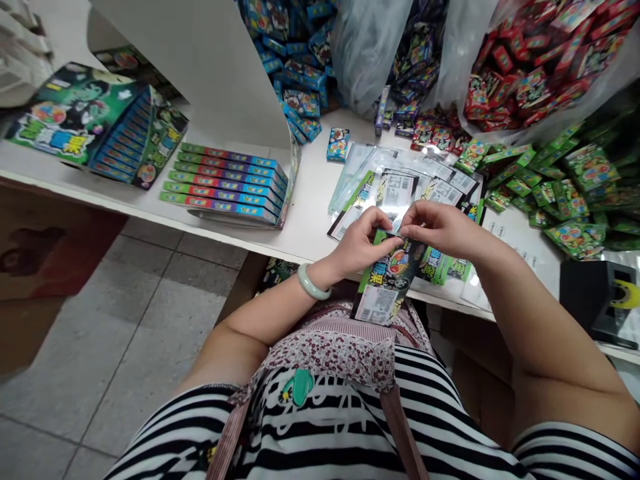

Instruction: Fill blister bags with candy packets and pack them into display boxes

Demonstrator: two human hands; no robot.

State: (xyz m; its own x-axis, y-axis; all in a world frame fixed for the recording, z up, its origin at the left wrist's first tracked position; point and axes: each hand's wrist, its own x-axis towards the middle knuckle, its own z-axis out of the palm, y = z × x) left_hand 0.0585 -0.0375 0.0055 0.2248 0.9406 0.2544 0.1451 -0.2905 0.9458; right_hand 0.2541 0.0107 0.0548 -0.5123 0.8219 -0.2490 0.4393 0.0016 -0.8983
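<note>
My left hand (361, 243) pinches the top left of a flat black-and-green printed packet (384, 281), thumb on the front. A white label with a barcode covers the packet's lower end, which hangs past the table edge above my lap. At the packet's top edge, the fingertips of my right hand (443, 225) are closed together, meeting the left fingers. Whatever is between the right fingertips is too small to make out. Behind my hands lies a spread pile of similar flat packets (400, 190), partly hidden. A single small blue box (339, 145) stands just beyond that pile.
At the left, a stack of flat multicoloured boxes (225, 183) sits beside a green display carton (75, 117). Heaps of small blue boxes (300, 73), red boxes (530, 73) in a clear bag and green boxes (565, 193) line the back. A black tape dispenser (587, 293) stands right.
</note>
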